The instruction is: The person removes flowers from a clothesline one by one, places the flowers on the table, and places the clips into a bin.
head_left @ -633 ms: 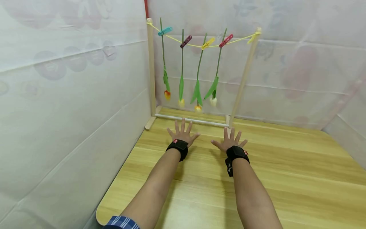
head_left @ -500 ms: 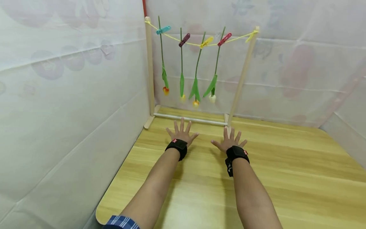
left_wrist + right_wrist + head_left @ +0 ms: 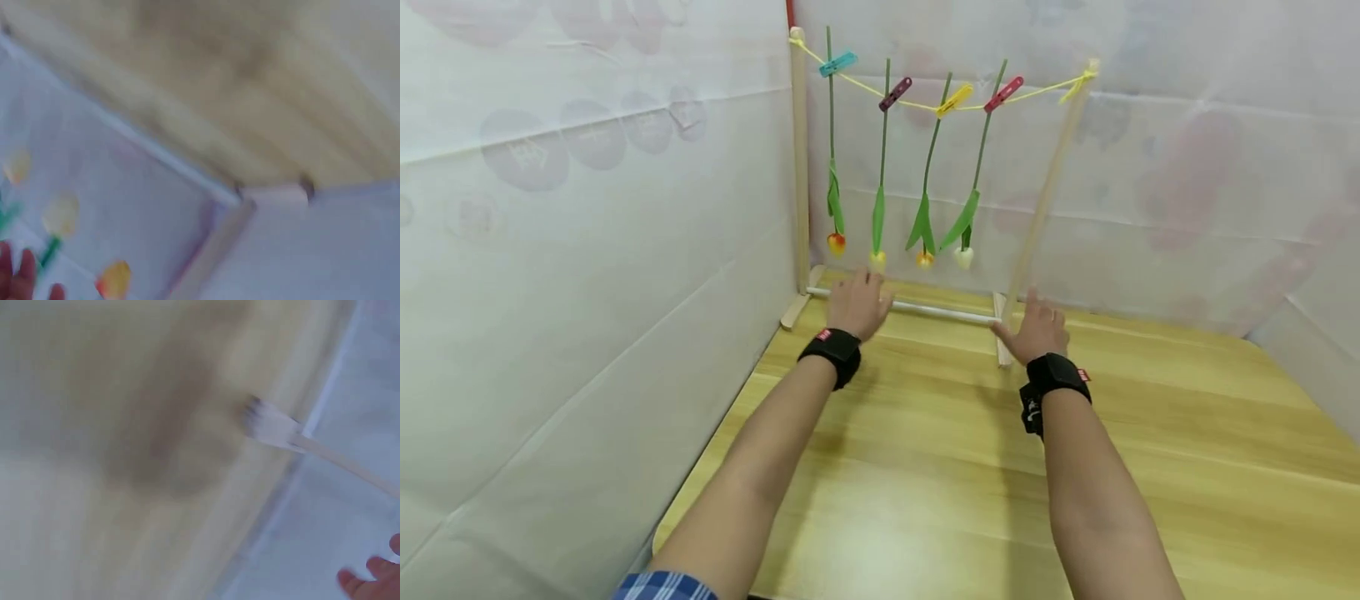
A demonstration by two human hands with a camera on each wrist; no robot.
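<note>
- Fingers of both hands lie loose and hold nothing: the left hand (image 3: 857,305) hovers at the white rod (image 3: 940,312), the right hand (image 3: 1037,332) near the right post's foot.
- One wooden counter (image 3: 1150,433) carries everything.
- One drying rack (image 3: 800,167) stands at the counter's far edge, with two upright posts and one yellow string (image 3: 1037,88).
- Four tulips (image 3: 881,217) hang head down from the string.
- Four pegs clip them: blue (image 3: 837,63), purple (image 3: 896,93), yellow (image 3: 954,100), red (image 3: 1003,94).
</note>
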